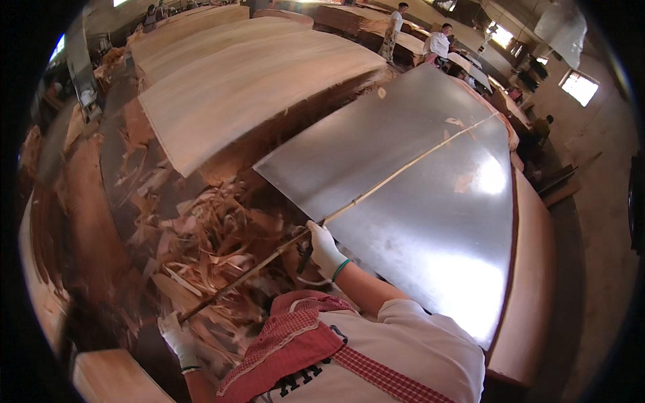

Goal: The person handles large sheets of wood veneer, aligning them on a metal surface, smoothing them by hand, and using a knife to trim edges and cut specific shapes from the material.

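Note:
A long thin bamboo stick runs slantwise from my left side out across a grey metal sheet. White gloves cover both of my hands. My left hand is closed on the stick's near, darker end, low at the left. Farther along, at the sheet's near left edge, my right hand grips the same stick. A dark narrow object hangs beside the right hand; its kind is unclear. Torn wood veneer scraps are heaped below the stick between my hands.
A large stack of veneer sheets stands beyond the scraps. Another veneer stack borders the metal sheet at right. A pale wood block is at lower left. Two people, one standing person and another person, are far back.

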A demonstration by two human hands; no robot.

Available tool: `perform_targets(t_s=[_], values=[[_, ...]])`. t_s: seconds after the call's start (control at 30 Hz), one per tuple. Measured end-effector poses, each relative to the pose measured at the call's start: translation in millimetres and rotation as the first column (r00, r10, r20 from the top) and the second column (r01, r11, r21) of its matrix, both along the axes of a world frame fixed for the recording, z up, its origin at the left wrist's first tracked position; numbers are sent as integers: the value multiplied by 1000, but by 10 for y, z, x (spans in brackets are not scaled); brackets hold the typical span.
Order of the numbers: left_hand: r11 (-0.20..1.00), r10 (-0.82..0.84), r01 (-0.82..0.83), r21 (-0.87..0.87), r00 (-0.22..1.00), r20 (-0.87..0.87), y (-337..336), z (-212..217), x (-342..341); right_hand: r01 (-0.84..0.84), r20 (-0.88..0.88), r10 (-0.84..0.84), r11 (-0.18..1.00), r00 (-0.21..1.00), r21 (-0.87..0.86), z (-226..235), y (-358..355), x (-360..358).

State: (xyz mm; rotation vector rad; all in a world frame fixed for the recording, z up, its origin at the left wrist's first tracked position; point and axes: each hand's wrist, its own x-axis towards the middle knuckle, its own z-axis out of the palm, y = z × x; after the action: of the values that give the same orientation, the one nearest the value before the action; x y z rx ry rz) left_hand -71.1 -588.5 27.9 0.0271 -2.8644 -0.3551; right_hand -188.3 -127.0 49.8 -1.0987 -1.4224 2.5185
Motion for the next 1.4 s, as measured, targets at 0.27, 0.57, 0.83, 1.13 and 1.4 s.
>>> perform_targets(t_s=[0.27, 0.57, 0.83, 1.13, 1.4], values=[[933, 18, -145, 330, 933, 359, -1134, 226, -1532, -12, 0, 12, 999, 1000, -38, 95, -1666, -2457], [958, -153, 63, 279, 938, 312, -2116, 49, -4219, -242, 2, 245, 955, 970, 173, 5, -3039, -4307], [803, -368, 180, 569, 899, 236, -2773, 9, -6614, -205, 245, 118, 906, 962, 371, -964, -3855, -4828], [850, -396, -18, 526, 637, 662, -3042, -427, -8075, 52, 411, -165, 961, 897, 273, -1429, -4195, -5250], [942, -274, 113, 316, 802, 531, -3221, 75, -6934, 119, 409, -176, 980, 896, 162, -2210, -4107, -5347]])
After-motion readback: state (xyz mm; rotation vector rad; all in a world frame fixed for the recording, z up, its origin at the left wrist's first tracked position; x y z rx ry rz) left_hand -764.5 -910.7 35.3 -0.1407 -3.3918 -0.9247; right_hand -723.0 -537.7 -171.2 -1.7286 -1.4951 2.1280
